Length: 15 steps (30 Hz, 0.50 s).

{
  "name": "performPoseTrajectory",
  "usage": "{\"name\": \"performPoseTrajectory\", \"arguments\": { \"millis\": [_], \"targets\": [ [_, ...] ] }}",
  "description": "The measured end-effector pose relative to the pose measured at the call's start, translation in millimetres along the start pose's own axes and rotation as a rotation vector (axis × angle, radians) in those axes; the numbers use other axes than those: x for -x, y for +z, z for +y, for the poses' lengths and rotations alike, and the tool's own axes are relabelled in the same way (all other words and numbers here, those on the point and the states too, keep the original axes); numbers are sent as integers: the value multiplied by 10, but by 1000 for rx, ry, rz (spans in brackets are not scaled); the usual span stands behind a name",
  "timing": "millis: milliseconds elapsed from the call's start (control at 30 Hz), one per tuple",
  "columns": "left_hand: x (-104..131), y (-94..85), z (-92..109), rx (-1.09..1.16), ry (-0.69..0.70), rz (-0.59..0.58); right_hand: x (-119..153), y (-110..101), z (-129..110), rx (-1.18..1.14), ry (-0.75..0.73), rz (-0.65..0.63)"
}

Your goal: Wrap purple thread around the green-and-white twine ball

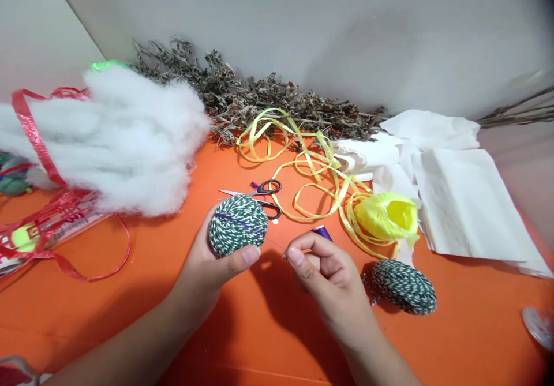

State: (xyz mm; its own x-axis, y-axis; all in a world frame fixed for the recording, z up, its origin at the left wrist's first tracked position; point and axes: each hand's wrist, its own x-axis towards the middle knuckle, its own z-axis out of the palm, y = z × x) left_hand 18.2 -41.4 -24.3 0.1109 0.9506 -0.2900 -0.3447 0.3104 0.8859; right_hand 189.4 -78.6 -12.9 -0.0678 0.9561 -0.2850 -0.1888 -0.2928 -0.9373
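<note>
A round ball of green and white twisted cord [239, 233] rests in my left hand [212, 259], fingers behind it and thumb along its lower edge. A band of purple thread [234, 220] crosses its face. From the ball a fine strand runs to my right hand [322, 270], whose thumb and forefinger pinch it; whether a needle is in the pinch is too small to tell. Behind the ball lie scissors [269, 187] with black handles, partly covered by it. A purple thread spool [322, 233] shows just beyond my right hand, partly hidden by it.
A second green and white cord piece [404, 287] lies at right. Yellow ribbon [303, 161] loops toward a yellow roll [385, 216]. White stuffing [142, 138] and red ribbon [38, 138] fill the left. Dried plants [259, 94] line the wall; white sheets [467, 195] lie right.
</note>
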Motion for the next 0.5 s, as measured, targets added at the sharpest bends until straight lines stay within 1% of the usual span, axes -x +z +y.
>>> {"name": "performPoseTrajectory", "arguments": {
  "millis": [100, 300, 500],
  "targets": [
    [2, 7, 5, 27, -13, -12, -11, -17, 29, 2, 2, -7],
    [23, 3, 9, 67, -75, -85, -6, -1, 55, 21, 26, -41],
    [24, -18, -22, 176, -128, -154, -2, 47, 101, 23, 29, -69]
  ]
}}
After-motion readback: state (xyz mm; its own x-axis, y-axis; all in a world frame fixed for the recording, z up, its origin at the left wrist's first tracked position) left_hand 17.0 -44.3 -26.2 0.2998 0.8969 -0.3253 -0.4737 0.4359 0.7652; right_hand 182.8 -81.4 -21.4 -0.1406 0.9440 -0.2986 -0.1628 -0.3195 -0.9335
